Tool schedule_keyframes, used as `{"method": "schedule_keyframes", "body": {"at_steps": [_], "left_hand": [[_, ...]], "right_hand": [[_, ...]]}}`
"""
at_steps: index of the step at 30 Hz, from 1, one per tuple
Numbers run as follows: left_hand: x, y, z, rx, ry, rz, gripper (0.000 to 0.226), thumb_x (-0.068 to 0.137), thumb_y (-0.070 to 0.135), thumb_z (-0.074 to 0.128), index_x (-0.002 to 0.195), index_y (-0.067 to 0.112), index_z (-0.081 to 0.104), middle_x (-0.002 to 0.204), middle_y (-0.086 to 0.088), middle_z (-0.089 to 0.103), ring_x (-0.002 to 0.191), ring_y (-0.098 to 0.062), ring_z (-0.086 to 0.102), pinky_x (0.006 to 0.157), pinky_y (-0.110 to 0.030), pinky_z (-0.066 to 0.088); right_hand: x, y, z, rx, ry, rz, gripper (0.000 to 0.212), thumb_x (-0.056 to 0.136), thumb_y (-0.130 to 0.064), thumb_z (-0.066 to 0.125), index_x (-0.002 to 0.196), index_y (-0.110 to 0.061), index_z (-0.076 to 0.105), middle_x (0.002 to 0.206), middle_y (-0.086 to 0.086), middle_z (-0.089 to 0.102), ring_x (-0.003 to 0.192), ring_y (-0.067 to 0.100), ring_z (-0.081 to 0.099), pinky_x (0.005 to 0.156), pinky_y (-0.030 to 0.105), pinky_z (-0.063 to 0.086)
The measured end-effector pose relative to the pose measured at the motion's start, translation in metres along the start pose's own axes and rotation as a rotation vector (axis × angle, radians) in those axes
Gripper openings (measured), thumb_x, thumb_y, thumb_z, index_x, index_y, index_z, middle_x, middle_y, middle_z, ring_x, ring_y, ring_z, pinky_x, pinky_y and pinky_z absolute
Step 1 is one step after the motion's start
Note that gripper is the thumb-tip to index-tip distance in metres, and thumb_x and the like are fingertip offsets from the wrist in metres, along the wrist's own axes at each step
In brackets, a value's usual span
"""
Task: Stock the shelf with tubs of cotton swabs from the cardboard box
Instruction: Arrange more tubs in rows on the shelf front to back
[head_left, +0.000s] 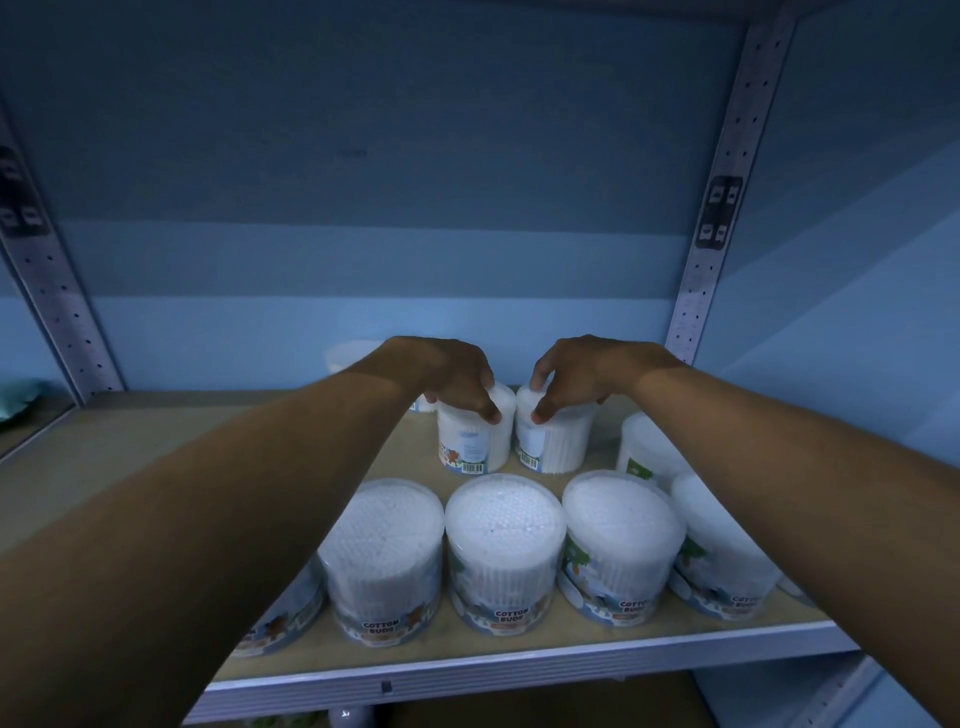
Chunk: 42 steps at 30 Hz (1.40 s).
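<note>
Head view, looking down along both bare forearms as they reach deep over the shelf (156, 457), palms down and wrists a little raised. The left hand (452, 376) is cupped over the top of the left tub (475, 441), fingers curled round the lid's edge and thumb pressed on its near side — closed on it from above. Just beside it, the right hand (571, 374) mirrors that pose on the right tub (558, 439), thumb at the near rim and fingers draped over the far side, gripping the lid as well. Both tubs stand on the shelf board with their long axis running up and down, though each leans slightly; they sit almost touching, barcodes turned toward the viewer.

In front of them a front row of tubs (504, 551) stands upright along the shelf's near edge, lids up, "COTTON BUDS" labels facing out. Another tub (644, 447) stands behind that row toward the right, near the right forearm. A pale tub shape (348, 356) shows at the back behind the left wrist — too dim to make out. A perforated metal upright (727, 197) rises at the right.
</note>
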<state>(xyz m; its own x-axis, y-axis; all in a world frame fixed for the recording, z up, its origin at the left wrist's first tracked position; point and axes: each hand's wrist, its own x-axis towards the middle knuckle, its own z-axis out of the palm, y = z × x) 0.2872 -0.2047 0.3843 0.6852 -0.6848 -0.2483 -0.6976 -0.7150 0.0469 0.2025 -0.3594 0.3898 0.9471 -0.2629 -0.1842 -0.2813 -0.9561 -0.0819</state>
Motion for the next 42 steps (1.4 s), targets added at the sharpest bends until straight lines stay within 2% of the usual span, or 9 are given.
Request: {"method": "schedule_keyframes", "body": {"at_steps": [4,8,10,15,21,29,36,38,42], "left_hand": [[-0.001,-0.003,0.0,0.003,0.029,-0.037,0.069,0.08,0.063,0.066,0.134,0.022,0.055,0.129,-0.002,0.06,0.1,-0.025,0.067,0.09,-0.034,0.054],[-0.006,-0.001,0.0,0.0,0.047,-0.061,0.068,0.078,0.067,0.065,0.128,0.02,0.058,0.119,-0.003,0.063,0.07,-0.019,0.068,0.078,-0.032,0.055],[-0.006,-0.002,0.001,0.015,0.052,-0.065,0.071,0.079,0.069,0.063,0.128,0.019,0.057,0.119,-0.004,0.063,0.076,-0.021,0.069,0.078,-0.032,0.054],[-0.003,-0.008,0.001,-0.002,0.012,-0.043,0.088,0.075,0.073,0.063,0.145,0.026,0.041,0.144,0.002,0.049,0.122,-0.025,0.055,0.102,-0.04,0.047],[-0.003,-0.016,0.0,-0.013,-0.038,-0.001,0.092,0.072,0.062,0.075,0.149,0.03,0.036,0.15,0.004,0.043,0.128,-0.023,0.052,0.108,-0.036,0.041],[0.001,-0.016,0.003,-0.03,0.013,0.012,0.088,0.068,0.063,0.078,0.143,0.027,0.046,0.141,0.001,0.053,0.119,-0.024,0.061,0.104,-0.035,0.045],[0.0,-0.006,0.007,-0.002,0.079,-0.055,0.081,0.065,0.07,0.075,0.125,0.017,0.06,0.109,-0.003,0.067,0.073,-0.019,0.071,0.066,-0.029,0.052],[0.0,-0.004,0.009,0.019,0.094,-0.07,0.083,0.068,0.072,0.071,0.127,0.016,0.057,0.109,-0.003,0.067,0.079,-0.021,0.07,0.066,-0.029,0.051],[0.003,-0.007,0.005,-0.039,0.074,-0.048,0.097,0.071,0.074,0.067,0.149,0.023,0.036,0.148,-0.001,0.045,0.129,-0.025,0.05,0.103,-0.037,0.044]], "right_hand": [[0.0,0.001,-0.004,-0.017,-0.049,-0.064,0.049,0.079,-0.037,0.081,0.124,-0.037,0.063,0.131,-0.006,0.05,0.115,0.021,0.053,0.093,0.032,0.051],[-0.001,0.002,-0.005,-0.063,-0.072,-0.099,0.05,0.079,-0.036,0.081,0.124,-0.042,0.061,0.133,-0.006,0.05,0.117,0.021,0.052,0.099,0.035,0.047],[-0.003,0.003,-0.006,-0.056,-0.088,-0.107,0.052,0.08,-0.033,0.08,0.127,-0.041,0.06,0.137,-0.005,0.048,0.121,0.021,0.051,0.102,0.037,0.045],[-0.007,0.004,-0.009,-0.014,-0.017,-0.08,0.053,0.08,-0.048,0.078,0.128,-0.04,0.058,0.137,-0.006,0.05,0.117,0.021,0.055,0.097,0.034,0.049],[-0.004,-0.004,-0.003,-0.016,0.007,0.0,0.061,0.075,-0.06,0.077,0.125,-0.03,0.061,0.131,-0.002,0.054,0.109,0.024,0.058,0.084,0.04,0.061],[0.002,-0.004,0.0,-0.007,-0.019,0.003,0.051,0.076,-0.045,0.082,0.121,-0.028,0.064,0.132,0.0,0.053,0.109,0.025,0.058,0.088,0.04,0.06],[0.0,0.005,-0.002,-0.054,-0.054,-0.073,0.046,0.079,-0.034,0.081,0.12,-0.036,0.06,0.129,-0.005,0.048,0.112,0.021,0.054,0.094,0.036,0.052],[0.0,0.007,-0.004,-0.067,-0.071,-0.085,0.049,0.079,-0.032,0.081,0.123,-0.036,0.06,0.134,-0.005,0.048,0.116,0.021,0.054,0.097,0.037,0.05],[-0.002,0.004,-0.01,-0.02,-0.002,-0.055,0.053,0.076,-0.051,0.08,0.123,-0.036,0.061,0.131,-0.005,0.052,0.11,0.021,0.058,0.091,0.036,0.054]]}}
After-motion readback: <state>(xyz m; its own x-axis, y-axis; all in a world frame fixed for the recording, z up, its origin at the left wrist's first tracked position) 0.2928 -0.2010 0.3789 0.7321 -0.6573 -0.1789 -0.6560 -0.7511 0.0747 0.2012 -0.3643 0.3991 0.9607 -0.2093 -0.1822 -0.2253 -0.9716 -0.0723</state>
